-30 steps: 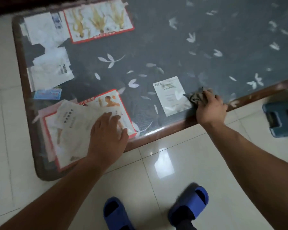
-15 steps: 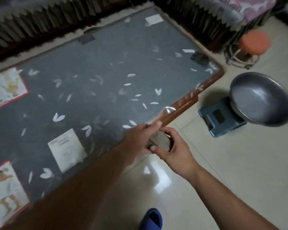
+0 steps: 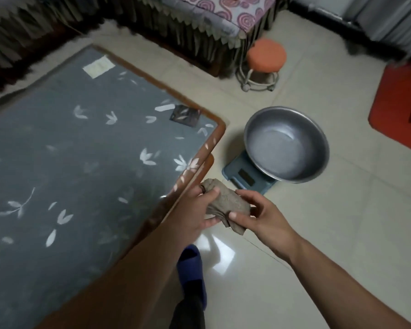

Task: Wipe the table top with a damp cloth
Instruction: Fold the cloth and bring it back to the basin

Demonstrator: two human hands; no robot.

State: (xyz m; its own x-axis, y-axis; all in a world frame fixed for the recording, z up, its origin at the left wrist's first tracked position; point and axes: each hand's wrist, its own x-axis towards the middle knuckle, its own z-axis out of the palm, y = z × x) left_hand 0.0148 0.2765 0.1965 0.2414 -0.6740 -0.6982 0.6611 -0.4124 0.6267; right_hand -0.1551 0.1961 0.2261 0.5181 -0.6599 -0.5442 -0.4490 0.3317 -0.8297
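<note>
Head view: crumpled grey-brown cloth (image 3: 226, 203) off the worktop, held over the floor just past the brown-edged grey leaf-pattern worktop (image 3: 86, 162) corner. Left hand (image 3: 195, 210) grip closed on it; right hand (image 3: 259, 217) pinches its other side. Round steel basin (image 3: 286, 143) sits beyond the corner.

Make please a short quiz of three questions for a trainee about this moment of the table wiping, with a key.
1. True or false: the cloth lies flat on the table top.
2. What does the metal basin rest on? A) the orange stool B) a low blue stool C) the table top
3. Which hands grip the cloth?

Key:
1. False; it is held bunched over the floor, just off the table edge.
2. B
3. Both, the left hand and the right hand.
</note>
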